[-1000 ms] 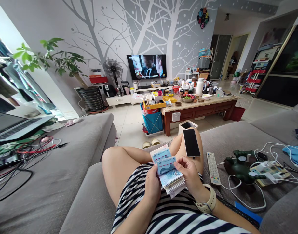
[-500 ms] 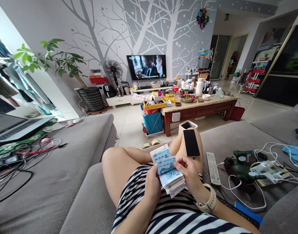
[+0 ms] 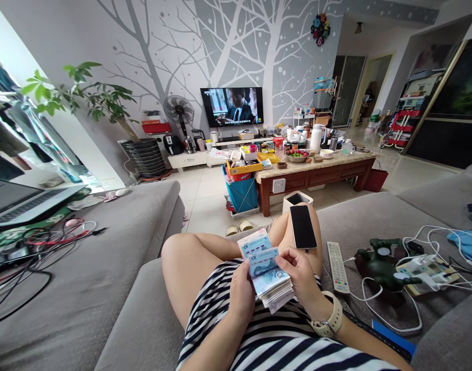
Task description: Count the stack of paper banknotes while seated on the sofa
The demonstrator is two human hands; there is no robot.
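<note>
A stack of blue banknotes [image 3: 270, 281], marked 10, is held over my lap between both hands. My left hand [image 3: 242, 292] grips the stack along its left side, thumb on top. With thumb and index finger, my right hand [image 3: 301, 275] pinches the right edge of a note whose upper part is bent over. Another part of the notes fans out beyond it, towards my knees. The fingers under the stack are hidden. A smartphone [image 3: 303, 226] with a dark screen rests on my right thigh, just past the right hand. A pale watch [image 3: 329, 315] is on my right wrist.
Right of me on the grey sofa [image 3: 359, 221] lie a remote control [image 3: 338, 268], a dark green figure [image 3: 383, 265] and a power strip [image 3: 429, 273] with white cables. A laptop [image 3: 23, 203] and tangled cables lie left. Ahead stands a crowded coffee table [image 3: 317, 178].
My hands and the banknotes hold practically the same position as before. Only the picture and subtitle on the television have changed.
</note>
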